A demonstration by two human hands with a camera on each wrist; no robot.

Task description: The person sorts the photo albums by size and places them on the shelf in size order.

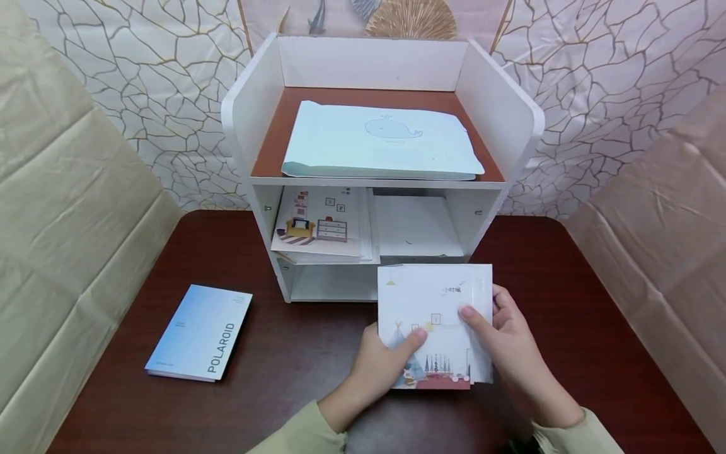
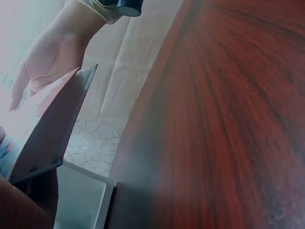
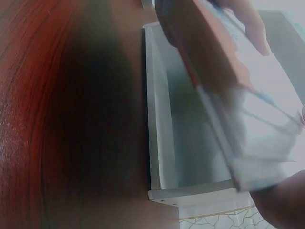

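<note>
In the head view, both hands hold a small stack of square white booklets (image 1: 416, 293) in front of the shelf. The top cover shows Chinese lettering and a drawn room with a pink strip along the bottom. My left hand (image 1: 371, 362) grips the left lower side, thumb across the cover. Its fingers are hidden behind the stack. At the right side, my right hand (image 1: 516, 347) pinches the edges, with its thumb on top. A booklet underneath sticks out to the right. Tilted booklets (image 3: 267, 119) appear blurred in the right wrist view.
A white shelf unit (image 1: 241, 116) stands on the dark red table (image 1: 306, 359). On its top lies a pale whale-print package (image 1: 340, 142). The middle level holds illustrated booklets (image 1: 317, 227) and a white flat item (image 1: 416, 224). A blue POLAROID book (image 1: 195, 331) lies at left.
</note>
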